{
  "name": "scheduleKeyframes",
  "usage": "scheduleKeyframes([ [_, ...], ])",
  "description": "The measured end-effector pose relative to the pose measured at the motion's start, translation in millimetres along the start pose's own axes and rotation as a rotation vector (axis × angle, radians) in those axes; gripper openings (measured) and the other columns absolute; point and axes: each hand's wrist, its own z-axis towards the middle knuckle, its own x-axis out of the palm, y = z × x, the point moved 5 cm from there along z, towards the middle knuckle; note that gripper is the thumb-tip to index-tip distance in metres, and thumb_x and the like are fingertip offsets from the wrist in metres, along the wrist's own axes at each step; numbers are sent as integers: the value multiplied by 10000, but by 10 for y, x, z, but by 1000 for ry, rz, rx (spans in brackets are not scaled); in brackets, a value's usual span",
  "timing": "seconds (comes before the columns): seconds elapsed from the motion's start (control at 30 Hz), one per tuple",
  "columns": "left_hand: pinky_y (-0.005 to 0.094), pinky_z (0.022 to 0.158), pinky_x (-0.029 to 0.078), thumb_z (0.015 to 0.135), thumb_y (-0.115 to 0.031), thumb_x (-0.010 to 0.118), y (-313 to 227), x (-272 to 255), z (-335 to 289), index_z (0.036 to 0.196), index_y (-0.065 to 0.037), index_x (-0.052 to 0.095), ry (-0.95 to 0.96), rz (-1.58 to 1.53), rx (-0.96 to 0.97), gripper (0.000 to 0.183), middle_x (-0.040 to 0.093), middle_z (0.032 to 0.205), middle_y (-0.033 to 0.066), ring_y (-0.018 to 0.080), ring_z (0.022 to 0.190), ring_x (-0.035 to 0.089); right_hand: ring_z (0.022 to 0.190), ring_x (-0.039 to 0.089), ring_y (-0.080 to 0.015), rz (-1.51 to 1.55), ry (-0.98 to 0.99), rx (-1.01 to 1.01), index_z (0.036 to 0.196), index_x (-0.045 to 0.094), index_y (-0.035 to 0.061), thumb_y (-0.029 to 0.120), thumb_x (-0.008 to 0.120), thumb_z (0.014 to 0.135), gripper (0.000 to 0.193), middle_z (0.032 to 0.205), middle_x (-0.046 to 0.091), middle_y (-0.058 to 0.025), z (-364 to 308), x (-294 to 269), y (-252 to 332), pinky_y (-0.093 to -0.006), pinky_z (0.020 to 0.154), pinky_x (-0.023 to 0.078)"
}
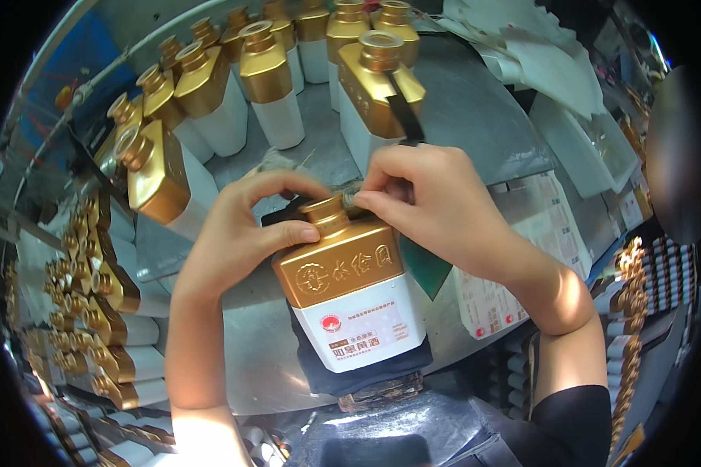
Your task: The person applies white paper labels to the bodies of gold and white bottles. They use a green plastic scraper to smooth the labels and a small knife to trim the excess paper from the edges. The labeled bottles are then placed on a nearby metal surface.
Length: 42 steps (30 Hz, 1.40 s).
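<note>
In the middle, a flat-sided bottle (358, 272) with a gold shoulder and a printed white body leans on a dark cloth-covered support (366, 375). My left hand (237, 226) grips it by the neck, thumb at the front and fingers curled behind. On the neck's other side my right hand (428, 191) is closed in a pinch, its fingertips close to the neck; whatever lies between them is too small to make out. Behind the neck sits a greyish wad of cloth (280, 161), partly hidden by my left hand. A dark green flat piece (427, 271) shows under my right wrist.
Several gold-and-white bottles (269, 86) stand on the grey metal table (475, 101). One has a black strip (404, 109) hanging from its neck. Printed label sheets (514, 265) and a white tray (580, 148) lie at right. More bottles (101, 311) crowd the lower left.
</note>
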Motion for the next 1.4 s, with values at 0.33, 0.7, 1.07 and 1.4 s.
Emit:
scheduleKeyframes([
  [0.33, 337, 841, 435, 874, -125, 646, -195, 131, -594, 1057, -49, 717, -285, 352, 121, 210, 702, 922, 82, 244, 871, 574, 553, 490, -83, 136, -40, 215, 798, 643, 9, 94, 703, 827, 108, 621, 573, -24, -697, -285, -225, -241, 521, 385],
  [0.7, 355, 902, 401, 849, -100, 662, -464, 178, -347, 1123, -43, 669, -289, 461, 124, 280, 671, 1033, 84, 242, 949, 545, 685, 623, -252, 41, 95, -198, 922, 682, 61, 199, 724, 797, 191, 740, 651, -86, -93, -324, -103, -363, 625, 472],
  [1.07, 277, 843, 432, 759, -135, 783, -38, 89, -122, 977, 7, 698, -95, 86, -128, 274, 686, 959, 64, 146, 920, 577, 681, 640, -259, -32, 424, -347, 911, 679, 62, 197, 749, 753, 219, 705, 639, -96, 388, 31, -45, -365, 608, 479],
  [1.4, 278, 833, 422, 723, -95, 789, -37, 92, -94, 934, 5, 711, -82, 24, -154, 246, 678, 888, 48, 137, 903, 562, 625, 603, -231, 37, 481, -316, 925, 660, 65, 195, 763, 743, 246, 668, 604, -81, 400, 54, -80, -353, 571, 446],
])
